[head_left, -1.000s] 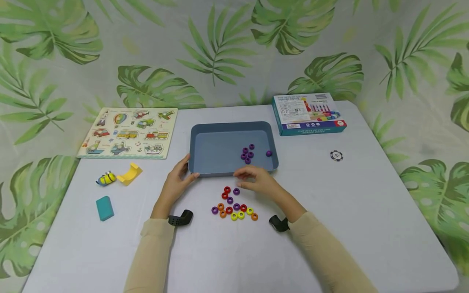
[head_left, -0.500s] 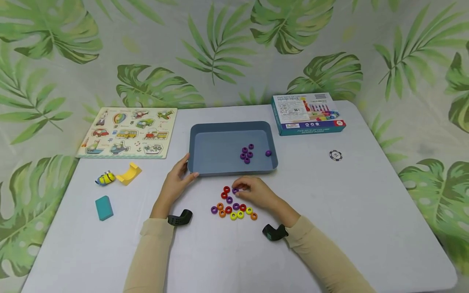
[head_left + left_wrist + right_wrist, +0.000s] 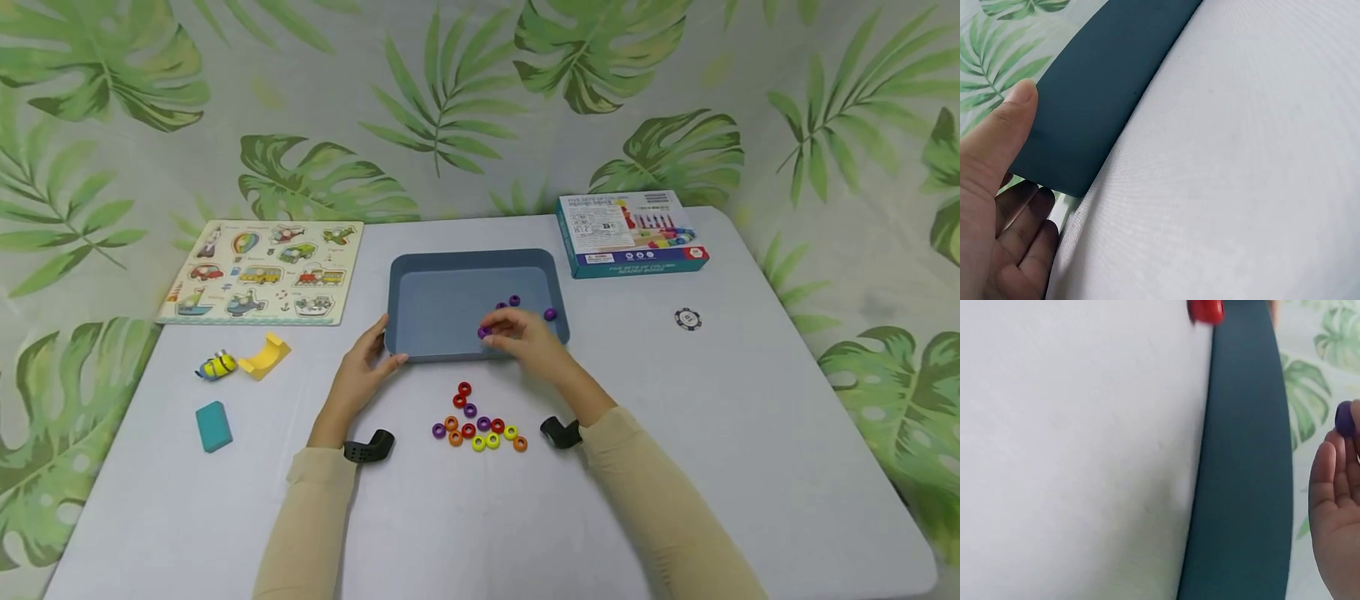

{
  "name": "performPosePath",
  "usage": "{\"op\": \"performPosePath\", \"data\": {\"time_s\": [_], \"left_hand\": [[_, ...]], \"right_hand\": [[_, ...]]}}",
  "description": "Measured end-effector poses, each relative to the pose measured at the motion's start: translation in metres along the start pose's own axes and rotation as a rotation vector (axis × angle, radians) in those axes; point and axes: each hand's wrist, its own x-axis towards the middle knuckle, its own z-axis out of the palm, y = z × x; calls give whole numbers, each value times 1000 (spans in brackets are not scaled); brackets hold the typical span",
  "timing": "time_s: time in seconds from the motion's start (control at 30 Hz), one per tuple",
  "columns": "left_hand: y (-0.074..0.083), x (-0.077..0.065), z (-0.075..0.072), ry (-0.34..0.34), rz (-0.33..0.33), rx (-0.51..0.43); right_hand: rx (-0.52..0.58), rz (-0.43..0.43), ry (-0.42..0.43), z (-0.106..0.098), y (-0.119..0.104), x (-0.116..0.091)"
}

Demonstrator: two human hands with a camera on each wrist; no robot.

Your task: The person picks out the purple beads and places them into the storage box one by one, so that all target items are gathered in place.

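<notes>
My right hand (image 3: pixel 531 340) is over the front right part of the blue-grey tray (image 3: pixel 442 287), pinching a purple bead (image 3: pixel 483 332) between thumb and fingers. That same bead (image 3: pixel 1345 419) shows at the fingertips in the right wrist view. Several purple beads (image 3: pixel 514 300) lie in the tray's right half, some hidden behind this hand. At the front left corner, my left hand (image 3: pixel 360 375) holds the tray, thumb at the front wall and fingers along the left side. On the table in front lie loose red beads (image 3: pixel 465 388), purple, orange beads (image 3: pixel 521 444) and yellow beads (image 3: pixel 492 441).
A picture puzzle board (image 3: pixel 262 273) lies at the back left. Before it are a striped toy bee (image 3: pixel 217 365), a yellow curved block (image 3: pixel 265 357) and a teal block (image 3: pixel 214 427). A boxed bead set (image 3: pixel 632 233) and a round chip (image 3: pixel 687 318) lie to the right.
My right hand has gone down to the loose beads, picked up a purple one and carried it forward over the tray. The left hand stays at the tray's corner.
</notes>
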Motion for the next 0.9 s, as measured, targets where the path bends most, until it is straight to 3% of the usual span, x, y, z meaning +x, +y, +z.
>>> {"op": "performPosePath", "data": {"time_s": [0.3,0.53,0.7,0.9], "left_hand": [[25,-6,-2,12,23,-35],[5,-1,-1,10,2,-21],[-4,1,1,10,13,3],[22,-3,-2,11,14,-24]], "right_hand": [[-166,158,44,-8,21,40],[-276,215,61,-8,30,52],[-305,206,56,-10,30,53],[-278,147,47,-12,13,43]]}}
